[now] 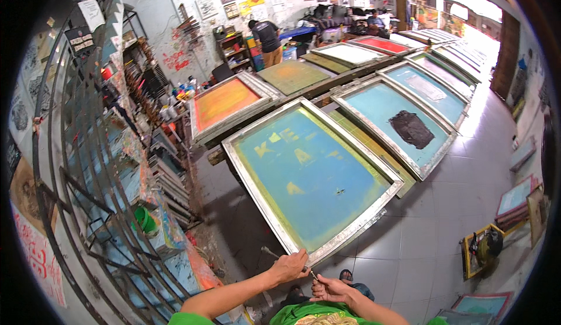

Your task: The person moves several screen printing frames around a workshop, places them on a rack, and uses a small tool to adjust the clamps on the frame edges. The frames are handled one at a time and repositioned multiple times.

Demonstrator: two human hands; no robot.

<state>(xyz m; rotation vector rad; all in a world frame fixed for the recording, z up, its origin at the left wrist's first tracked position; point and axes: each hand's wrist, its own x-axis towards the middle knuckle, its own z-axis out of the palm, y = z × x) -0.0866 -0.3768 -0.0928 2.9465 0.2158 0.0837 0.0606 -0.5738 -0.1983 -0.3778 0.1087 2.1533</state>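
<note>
Right in front of me, a large silk-screen frame with a whitish rim and blue-green mesh lies tilted toward me. Yellowish letter shapes show in the mesh. At its near corner, my left hand is closed around a thin stick-like tool, whose tip pokes out on the left. Close beside it, my right hand is closed with its fingers pinched at a thin end between the two hands. The exact kind of tool cannot be made out.
More printing screens line the long bench, including an orange one and a blue one with a dark patch. Metal stair railings stand at left. A person stands at the back. Framed pieces lean at right.
</note>
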